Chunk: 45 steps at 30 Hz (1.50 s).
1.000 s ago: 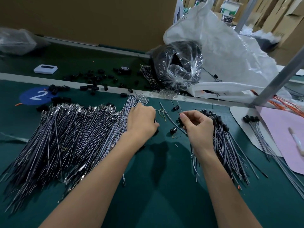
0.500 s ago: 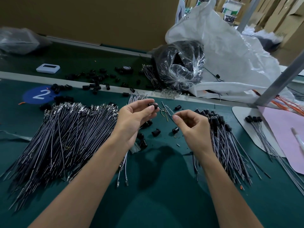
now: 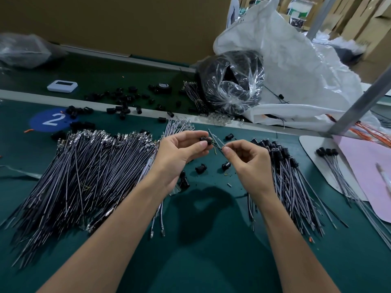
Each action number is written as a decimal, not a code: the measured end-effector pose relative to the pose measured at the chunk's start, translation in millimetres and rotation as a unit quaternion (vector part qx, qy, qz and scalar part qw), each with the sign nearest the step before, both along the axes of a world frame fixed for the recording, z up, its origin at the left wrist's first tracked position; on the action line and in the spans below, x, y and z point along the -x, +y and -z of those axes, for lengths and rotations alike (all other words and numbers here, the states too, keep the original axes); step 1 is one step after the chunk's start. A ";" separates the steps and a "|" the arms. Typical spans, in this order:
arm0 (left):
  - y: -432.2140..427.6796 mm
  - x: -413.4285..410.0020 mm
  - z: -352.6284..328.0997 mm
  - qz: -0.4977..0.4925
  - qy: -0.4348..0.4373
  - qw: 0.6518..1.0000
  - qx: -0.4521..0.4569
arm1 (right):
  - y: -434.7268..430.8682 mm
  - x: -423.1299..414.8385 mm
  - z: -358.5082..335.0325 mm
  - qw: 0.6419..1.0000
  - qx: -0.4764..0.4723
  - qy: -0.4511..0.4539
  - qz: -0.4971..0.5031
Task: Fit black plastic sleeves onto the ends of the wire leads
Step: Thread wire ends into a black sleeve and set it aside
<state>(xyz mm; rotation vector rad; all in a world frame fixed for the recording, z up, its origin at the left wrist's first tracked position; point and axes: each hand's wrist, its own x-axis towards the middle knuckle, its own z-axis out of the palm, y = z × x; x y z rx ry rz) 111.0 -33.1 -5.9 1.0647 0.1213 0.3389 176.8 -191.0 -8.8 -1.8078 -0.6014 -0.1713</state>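
while left hand (image 3: 179,154) pinches a sleeve (image 3: 206,140), right hand (image 3: 250,163) pinches a wire lead (image 3: 218,147).

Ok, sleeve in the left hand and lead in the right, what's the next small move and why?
Probably ease the right hand leftward so the wire lead slides into the black sleeve. The left hand pinches the sleeve, the right hand pinches the lead just beside it, and they look nearly lined up; whether the tip has entered is too small to tell.
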 end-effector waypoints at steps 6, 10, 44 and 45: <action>-0.9 0.9 1.8 0.004 0.009 0.997 -0.077 | 1.8 2.5 -1.4 1.000 -0.012 0.013 -0.019; -4.4 1.8 2.8 0.014 0.007 0.996 -0.087 | 3.1 4.8 -0.8 1.000 -0.011 0.018 -0.023; 1.3 1.6 7.1 -0.024 -0.010 0.983 0.182 | 5.2 6.9 2.0 0.997 -0.003 -0.068 0.038; 0.5 1.5 7.6 -0.021 -0.010 0.983 0.180 | 5.5 7.2 2.1 0.997 -0.002 -0.073 0.040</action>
